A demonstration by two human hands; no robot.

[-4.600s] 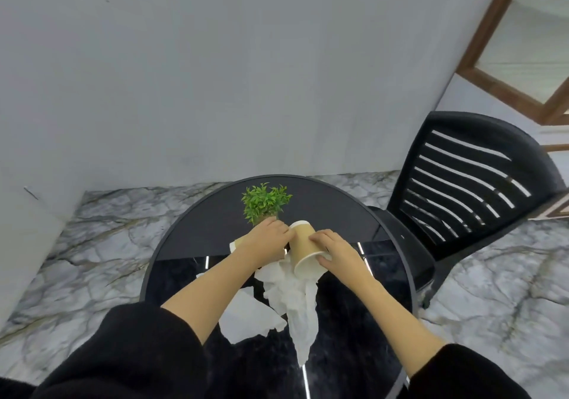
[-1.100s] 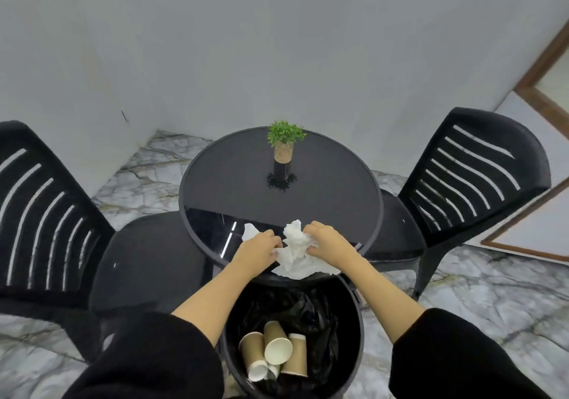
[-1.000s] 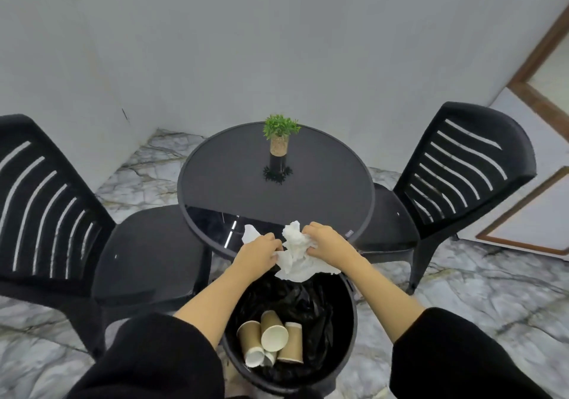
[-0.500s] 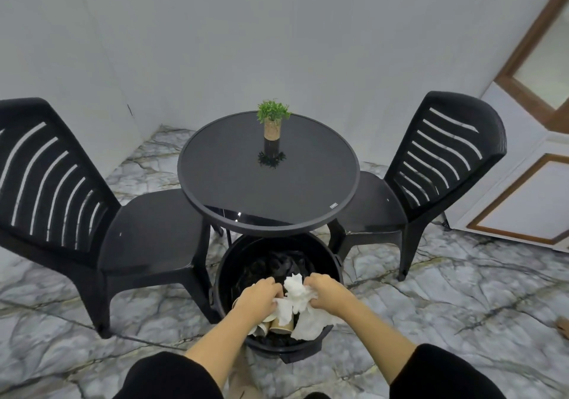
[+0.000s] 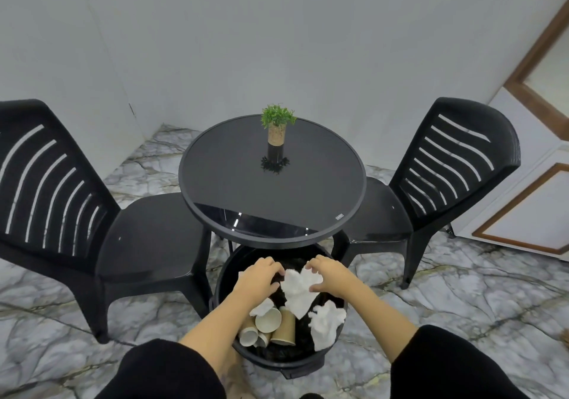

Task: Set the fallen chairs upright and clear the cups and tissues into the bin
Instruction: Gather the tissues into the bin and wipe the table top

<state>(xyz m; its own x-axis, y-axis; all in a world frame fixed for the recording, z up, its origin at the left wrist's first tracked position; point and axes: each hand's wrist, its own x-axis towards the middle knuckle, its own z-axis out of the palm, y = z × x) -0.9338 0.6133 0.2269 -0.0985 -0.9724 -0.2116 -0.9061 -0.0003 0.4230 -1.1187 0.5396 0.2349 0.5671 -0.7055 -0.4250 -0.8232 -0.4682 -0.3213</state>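
Hands: both hover over the mouth of the bin — left hand with fingers curled, palm down, touching a scrap of tissue at its far edge; right hand with fingers spread apart, fingertips just at the edge of a white tissue. Whether either is actually pinching paper I cannot tell.
Sleeves: two, black, pushed up the forearms.
Bin: one, round, black, dark liner inside, standing on the floor at the near edge of the desk.
Cups: three clearly countable brown paper cups lying in the bin, a fourth partly hidden among them.
Tissues: all white and crumpled — one between the hands, one against the bin's right wall, smaller bits beneath the left hand.
Desk: one, round, black glass top; a small sticker near its right rim, writing too small to read.
Plant: one, green, in a cork-coloured pot.
Chairs: two, black, slatted backs, both upright — left chair, right chair.
Floor: grey marble.
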